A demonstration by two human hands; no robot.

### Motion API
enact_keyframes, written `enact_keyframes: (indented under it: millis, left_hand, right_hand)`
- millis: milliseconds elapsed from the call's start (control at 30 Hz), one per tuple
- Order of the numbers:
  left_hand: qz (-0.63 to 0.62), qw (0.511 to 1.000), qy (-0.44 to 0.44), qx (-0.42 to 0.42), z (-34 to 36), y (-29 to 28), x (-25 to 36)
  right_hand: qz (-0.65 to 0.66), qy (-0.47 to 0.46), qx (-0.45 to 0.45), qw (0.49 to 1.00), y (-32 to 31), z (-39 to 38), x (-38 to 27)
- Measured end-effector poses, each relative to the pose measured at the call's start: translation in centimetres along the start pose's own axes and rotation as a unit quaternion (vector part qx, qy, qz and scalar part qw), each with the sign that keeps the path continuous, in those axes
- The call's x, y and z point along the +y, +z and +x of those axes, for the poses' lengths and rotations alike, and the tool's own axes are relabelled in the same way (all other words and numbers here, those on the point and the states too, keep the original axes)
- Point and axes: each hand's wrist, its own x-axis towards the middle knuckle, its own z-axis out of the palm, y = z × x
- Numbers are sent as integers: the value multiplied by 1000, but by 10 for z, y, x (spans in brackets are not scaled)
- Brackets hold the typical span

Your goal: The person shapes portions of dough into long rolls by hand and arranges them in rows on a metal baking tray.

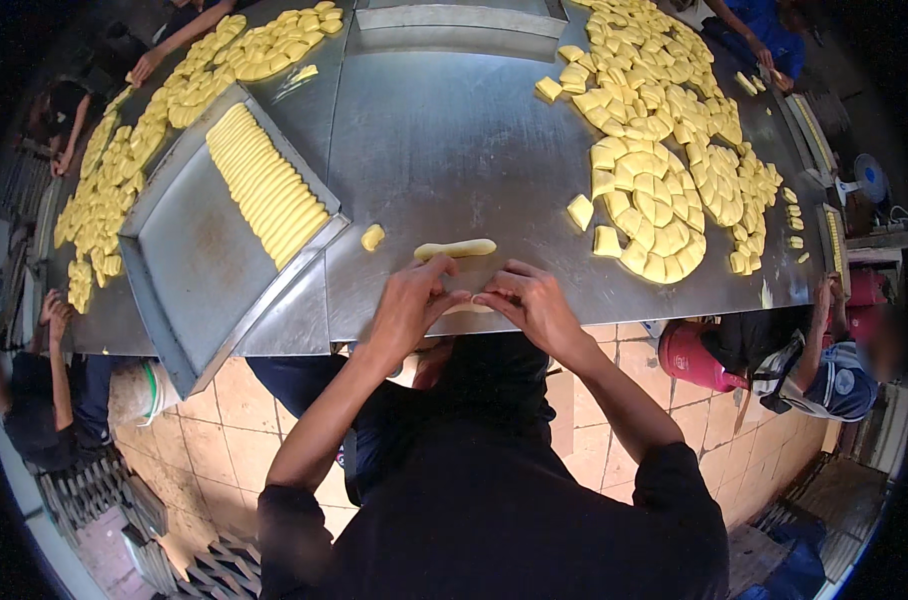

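Note:
At the near edge of the steel table, my left hand and my right hand pinch a pale dough strip between thumbs and fingers, their tips close together. Just beyond my fingers lies an elongated yellow dough piece. A small dough lump sits to the left of them. Further left, a metal tray holds a close row of rolled yellow dough sticks, its near end reaching past the table edge.
The steel table bears cut dough heaps at left and right, and another tray at the far side. Co-workers' hands work at left and right. A red container stands below the right edge.

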Motion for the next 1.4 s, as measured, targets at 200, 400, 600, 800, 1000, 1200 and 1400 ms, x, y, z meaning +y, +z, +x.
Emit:
enact_keyframes:
  millis: [200,400,600,800,1000,1200,1400]
  left_hand:
    - [193,980,49,-6,10,-8,-1]
    - [138,988,66,24,7,-7,-17]
    - [173,985,22,-4,15,-13,-5]
    - [190,978,80,19,14,-12,-17]
    - [195,979,50,-27,16,-18,-8]
    - [202,976,82,16,12,-18,-19]
    - [119,991,57,10,10,-26,-17]
  right_hand:
    - [-219,6,6,976,-14,15,0]
    - [-144,-6,-36,989,-17,19,9]
    - [-245,41,-54,967,-13,26,-5]
    - [-232,36,-44,971,-11,28,7]
    - [-244,44,-34,968,-6,26,-4]
    - [-221,45,-34,974,-6,32,9]
    - [-239,81,-54,966,-10,29,3]
